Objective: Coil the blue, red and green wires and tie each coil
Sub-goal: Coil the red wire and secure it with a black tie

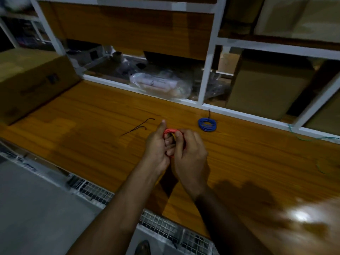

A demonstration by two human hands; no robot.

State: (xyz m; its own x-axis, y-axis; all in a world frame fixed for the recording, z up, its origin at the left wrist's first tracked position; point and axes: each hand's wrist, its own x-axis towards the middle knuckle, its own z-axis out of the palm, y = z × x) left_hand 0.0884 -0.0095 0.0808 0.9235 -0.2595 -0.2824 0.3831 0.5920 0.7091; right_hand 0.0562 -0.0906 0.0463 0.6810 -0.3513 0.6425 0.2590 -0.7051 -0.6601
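A red wire coil (170,131) is held between both hands above the wooden table (92,115). My left hand (158,146) grips its left side with the thumb pointing up. My right hand (189,151) curls round its right side and hides most of it. A blue wire coil (207,124), tied with a dark tie, lies on the table to the right, apart from my hands. A loose green wire (301,138) trails along the table's far right edge. Two thin dark ties (139,126) lie left of my hands.
A cardboard box (31,80) sits at the table's left end. White shelving (206,70) behind the table holds plastic bags (160,85) and more boxes (266,85). A wire-mesh panel (161,225) runs below the table's front edge.
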